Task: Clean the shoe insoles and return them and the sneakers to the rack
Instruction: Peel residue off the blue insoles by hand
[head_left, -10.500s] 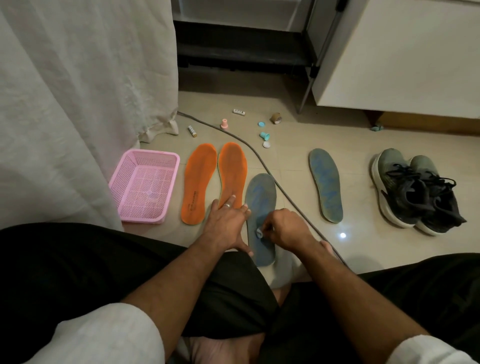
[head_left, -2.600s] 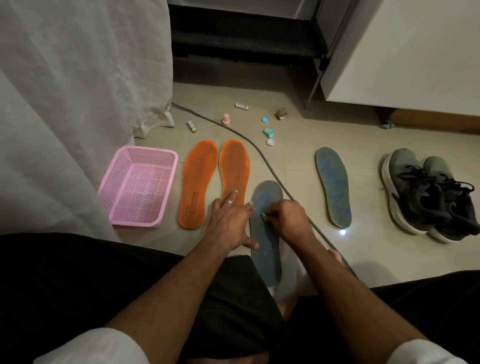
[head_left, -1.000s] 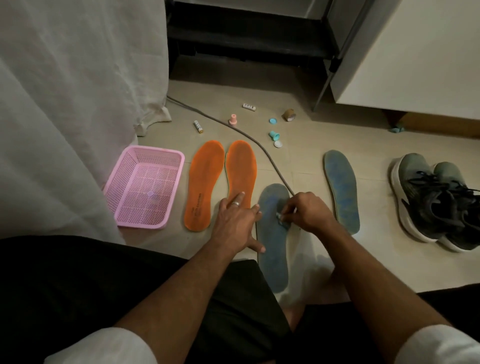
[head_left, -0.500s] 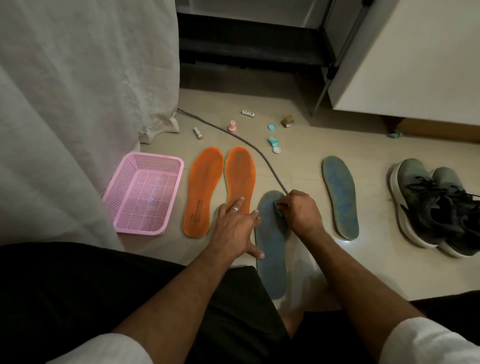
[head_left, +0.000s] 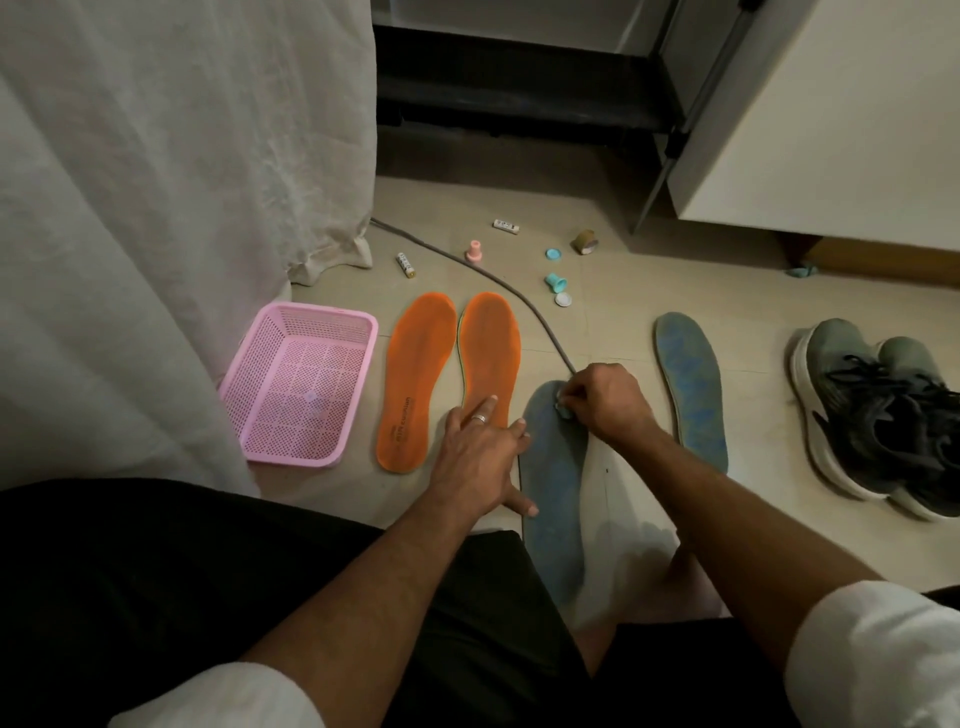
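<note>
The right hand (head_left: 605, 400) is closed in a pinch on a small pale wipe (head_left: 562, 411), which it presses against the far end of the near blue insole (head_left: 555, 488). The left hand (head_left: 480, 460) lies flat with fingers spread: its thumb and fingertips rest on the left edge of that insole, and its index finger reaches over the near end of the right orange insole (head_left: 491, 353). A ring (head_left: 481, 418) shows on one finger of the left hand. The near blue insole lies flat on the tiled floor (head_left: 613, 322), lengthwise between the person's legs, with its near end beside a bare foot. The left orange insole (head_left: 415, 379) lies just beside the right one, the two nearly touching along their length. A pink basket (head_left: 296, 384) stands to the left of the orange pair, next to a white curtain (head_left: 171, 197). A grey cable (head_left: 519, 306) runs from the curtain across the floor to the right hand. A second blue insole (head_left: 691, 389) lies to the right, apart from the first. A pair of grey sneakers (head_left: 878, 415) with dark laces stands side by side at the far right. Small caps, batteries and a tape roll lie scattered on the floor farther away. A white cabinet (head_left: 831, 119) stands at the far right.
</note>
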